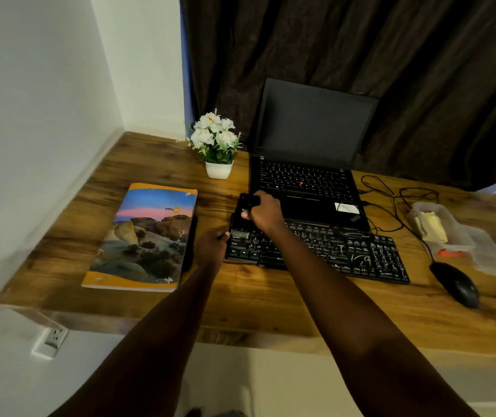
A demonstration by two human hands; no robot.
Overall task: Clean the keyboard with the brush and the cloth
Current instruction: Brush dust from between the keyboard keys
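A black keyboard [340,251] with worn white key legends lies on the wooden desk [271,299] in front of an open laptop. My right hand [263,210] is closed around a black brush [245,213], whose pale bristles [240,234] rest on the keyboard's top left keys. My left hand [212,246] grips the keyboard's left edge. A cloth does not show clearly; a yellowish folded item [431,227] lies inside a clear plastic packet at the right.
An open black laptop [310,164] stands behind the keyboard. A black mouse [457,285] and its cables lie at the right. A book [147,236] lies at the left, a white flower pot [218,145] behind it. Dark curtain behind.
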